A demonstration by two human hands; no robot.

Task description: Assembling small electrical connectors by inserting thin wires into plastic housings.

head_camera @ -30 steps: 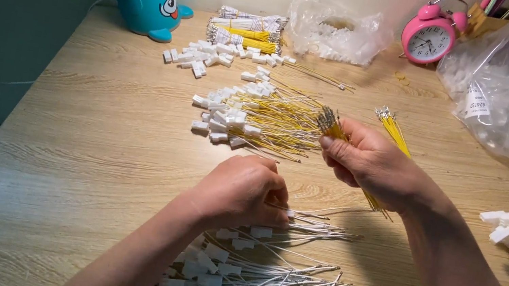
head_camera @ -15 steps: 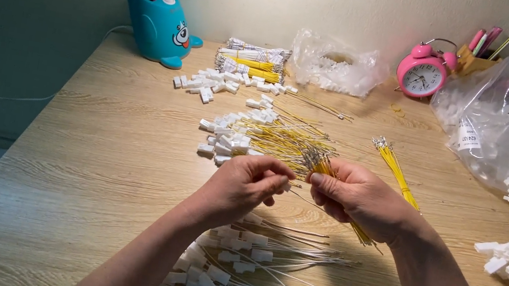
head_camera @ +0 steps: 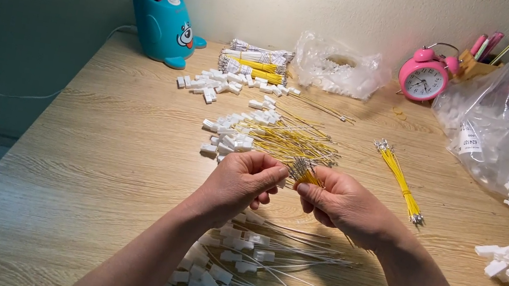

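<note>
Both hands have drifted closer together since a moment back, meeting just in front of the loose heap of yellow wires with white plastic connectors (head_camera: 272,140). Right hand (head_camera: 344,205) grips a small bundle of yellow wires (head_camera: 302,170), metal tips pointing away toward that heap. Left hand (head_camera: 241,182) is pinched at those tips, probably on a single wire, hard to tell.

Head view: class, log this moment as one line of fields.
left hand: pinching wire tips | right hand: gripping yellow wires | below hands: white wires | surface: table
</note>
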